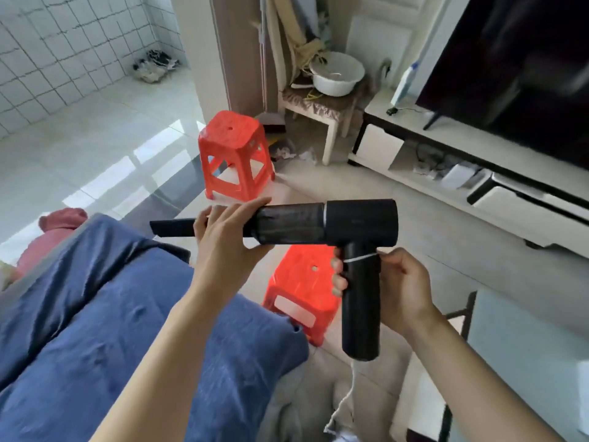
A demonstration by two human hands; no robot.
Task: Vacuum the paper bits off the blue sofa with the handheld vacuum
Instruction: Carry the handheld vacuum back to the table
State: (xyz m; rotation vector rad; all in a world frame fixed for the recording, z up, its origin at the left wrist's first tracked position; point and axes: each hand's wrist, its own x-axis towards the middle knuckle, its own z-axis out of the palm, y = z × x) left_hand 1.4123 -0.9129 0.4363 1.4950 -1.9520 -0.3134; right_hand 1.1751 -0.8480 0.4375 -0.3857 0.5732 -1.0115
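Observation:
A black handheld vacuum [360, 221] is held up in mid-air in front of me, its narrow nozzle pointing left. My left hand [226, 232] grips the barrel where the nozzle joins it. My right hand [395, 288] wraps around the vertical handle, and a thin white string loops around the handle there. The blue sofa [105, 314] lies below and to the left, its cover wrinkled. I see no paper bits on the part of the sofa in view.
Two red plastic stools stand on the tiled floor, one ahead [234, 154] and one just below the vacuum [302, 291]. A TV stand [446, 161] with a dark television [516, 68] runs along the right. A small table with a white basin [338, 73] stands behind.

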